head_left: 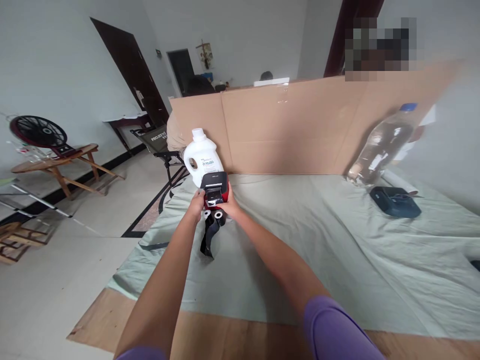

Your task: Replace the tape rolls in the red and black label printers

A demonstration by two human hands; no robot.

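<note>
At the bottom of the frame two purple sleeves [333, 330] lead into bare forearms that reach up the middle-left. Beneath them a strip of bare wooden desk [232, 340] shows, and above it a pale green cloth [337, 260] covers the rest of the top.

The left hand [196, 204] and right hand [231, 205] meet just left of the frame's centre, one on each side of a red and black device [214, 189]. The fingers [200, 194] of both hands are curled closed against its sides, so the device sits between the palms, held just above the cloth. Two small white rollers [213, 214] show at its lower end, and a black strap [208, 236] hangs from it down between the wrists onto the cloth.

Directly behind the device, almost touching it, stands a white jug [203, 156] with its cap on; its walls are opaque, so its contents cannot be told. At the right a clear plastic bottle [380, 145] with a blue cap leans against the cardboard wall [292, 130]; blur hides its fill level. Near it lies a dark blue pouch [394, 202], closed.

The cloth's left edge runs close beside the left forearm, with tiled floor [52, 280] beyond. Between the hands and the pouch the cloth lies open. The cardboard closes off the far side. Farther off, at the left, stand a folding chair [159, 142] and a fan [37, 131] on a wooden table.
</note>
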